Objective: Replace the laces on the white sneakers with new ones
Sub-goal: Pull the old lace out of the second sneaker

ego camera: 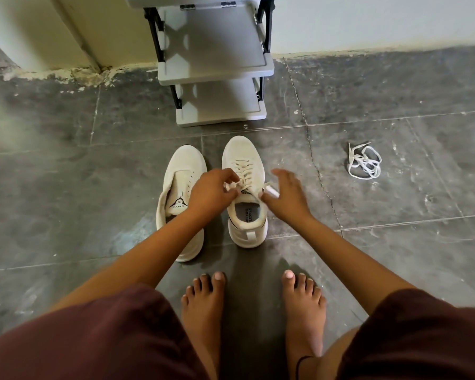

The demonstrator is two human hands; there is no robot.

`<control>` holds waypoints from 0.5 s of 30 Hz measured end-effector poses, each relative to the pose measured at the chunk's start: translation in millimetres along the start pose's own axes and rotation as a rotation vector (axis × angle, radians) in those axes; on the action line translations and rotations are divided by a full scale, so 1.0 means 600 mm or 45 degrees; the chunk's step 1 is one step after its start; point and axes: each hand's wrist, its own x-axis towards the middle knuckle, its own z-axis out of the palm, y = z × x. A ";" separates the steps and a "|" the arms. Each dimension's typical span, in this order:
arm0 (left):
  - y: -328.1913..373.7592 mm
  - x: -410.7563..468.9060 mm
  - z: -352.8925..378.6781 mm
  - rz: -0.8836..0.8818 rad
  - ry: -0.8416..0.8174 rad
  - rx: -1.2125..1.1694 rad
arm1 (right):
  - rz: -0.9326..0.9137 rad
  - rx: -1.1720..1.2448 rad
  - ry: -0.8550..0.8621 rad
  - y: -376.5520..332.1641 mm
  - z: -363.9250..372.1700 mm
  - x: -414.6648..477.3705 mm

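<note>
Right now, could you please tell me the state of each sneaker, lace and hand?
Left sneaker: no lace visible.
Right sneaker: laced.
Loose laces: tangled on the floor.
Left hand: pinches the laced shoe's lace.
Right hand: at that lace's other end, grip unclear.

I am looking down at a dark grey tiled floor that is showing pale scuffs and a crack along one joint. A grey shelf rack with black side struts is standing against the pale wall, whose plaster is flaking at the base. Soft, even light is falling.
</note>
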 end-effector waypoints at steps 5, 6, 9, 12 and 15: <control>-0.004 0.003 0.012 0.073 -0.054 0.289 | -0.149 -0.155 -0.090 -0.002 0.021 -0.005; -0.007 0.002 0.014 0.084 -0.019 0.287 | -0.153 -0.146 -0.061 -0.001 0.020 -0.005; -0.013 -0.002 0.017 0.023 0.035 0.220 | -0.109 -0.022 -0.002 0.006 0.018 -0.009; -0.022 0.001 0.017 -0.116 0.021 0.060 | -0.038 0.158 -0.002 0.010 0.017 -0.008; -0.027 0.004 0.017 -0.185 0.009 -0.031 | 0.012 0.267 -0.034 0.013 0.014 -0.003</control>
